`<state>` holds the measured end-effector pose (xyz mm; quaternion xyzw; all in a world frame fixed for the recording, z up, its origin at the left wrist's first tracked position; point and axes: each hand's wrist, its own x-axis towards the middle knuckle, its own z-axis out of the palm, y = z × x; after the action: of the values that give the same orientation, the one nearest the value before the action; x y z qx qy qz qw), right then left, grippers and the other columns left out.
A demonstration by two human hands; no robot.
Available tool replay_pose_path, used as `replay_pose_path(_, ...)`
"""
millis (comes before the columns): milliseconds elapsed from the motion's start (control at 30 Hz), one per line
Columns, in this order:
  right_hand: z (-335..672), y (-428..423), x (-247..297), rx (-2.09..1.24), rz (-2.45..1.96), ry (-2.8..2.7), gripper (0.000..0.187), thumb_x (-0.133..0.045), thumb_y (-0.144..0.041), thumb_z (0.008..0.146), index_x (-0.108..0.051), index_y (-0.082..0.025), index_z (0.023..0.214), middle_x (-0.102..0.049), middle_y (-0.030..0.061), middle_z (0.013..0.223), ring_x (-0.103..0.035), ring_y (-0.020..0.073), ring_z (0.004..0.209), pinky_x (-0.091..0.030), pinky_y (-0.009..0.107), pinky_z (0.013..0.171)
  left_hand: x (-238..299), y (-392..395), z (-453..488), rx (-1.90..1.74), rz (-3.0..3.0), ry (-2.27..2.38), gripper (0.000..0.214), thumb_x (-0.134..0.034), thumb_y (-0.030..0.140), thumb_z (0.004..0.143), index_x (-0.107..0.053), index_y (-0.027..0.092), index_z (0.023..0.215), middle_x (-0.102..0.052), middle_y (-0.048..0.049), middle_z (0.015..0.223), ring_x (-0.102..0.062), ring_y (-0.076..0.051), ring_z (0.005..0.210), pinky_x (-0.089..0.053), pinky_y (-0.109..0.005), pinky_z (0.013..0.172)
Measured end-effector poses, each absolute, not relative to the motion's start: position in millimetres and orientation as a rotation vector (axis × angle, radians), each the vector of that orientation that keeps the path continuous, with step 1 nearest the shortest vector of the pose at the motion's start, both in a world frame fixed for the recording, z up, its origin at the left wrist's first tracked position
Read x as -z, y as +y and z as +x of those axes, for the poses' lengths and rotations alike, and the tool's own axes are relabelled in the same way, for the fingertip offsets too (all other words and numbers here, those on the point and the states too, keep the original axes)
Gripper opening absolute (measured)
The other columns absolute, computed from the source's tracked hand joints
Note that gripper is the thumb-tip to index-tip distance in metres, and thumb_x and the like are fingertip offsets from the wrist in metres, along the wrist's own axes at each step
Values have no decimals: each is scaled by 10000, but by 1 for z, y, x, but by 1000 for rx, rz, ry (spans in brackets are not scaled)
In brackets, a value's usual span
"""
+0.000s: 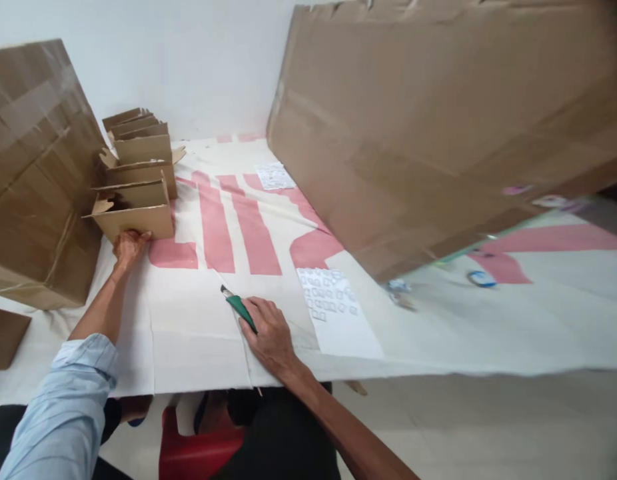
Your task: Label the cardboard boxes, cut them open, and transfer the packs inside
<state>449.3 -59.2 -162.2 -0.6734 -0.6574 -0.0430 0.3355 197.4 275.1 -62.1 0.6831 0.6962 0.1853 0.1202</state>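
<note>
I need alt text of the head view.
A person's right hand holds a green cutter at a cloth-covered table; the left hand touches a small open cardboard box in a row. A large carton stands left, large cardboard right.

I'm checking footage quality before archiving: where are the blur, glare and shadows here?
Head view, overall: soft light, faint shadows; head view, right: the blue-edged ring looks smeared, and the top corner darkens; head view, left: a pale sheen on the taped carton; head view, centre: the right hand and green cutter are fairly clear.
</note>
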Motion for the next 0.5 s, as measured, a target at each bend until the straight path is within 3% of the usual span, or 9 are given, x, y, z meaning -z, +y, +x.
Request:
replay_pose_path(267,447,-51,153,4,-1836,-1688,386,-563,-217,1001,-683,-200,1367,-709,131,1239,-593,296,1116,-479,438,941,54,285,204,-511,2049,1990,422,-591,548,983,-778,171,958,-804,-172,1137,-684,-390,1242,-529,-533,1099)
replay_pose_path(500,447,-44,139,-81,-1891,-1696,376,-598,-228,989,-673,-212,1357,-680,130,1244,-570,297,1120,-471,441,963,50,287,211,-515,2181,1814,388,-513,518,934,-771,249,1040,-813,-85,1122,-726,-332,1150,-569,-419,1018)
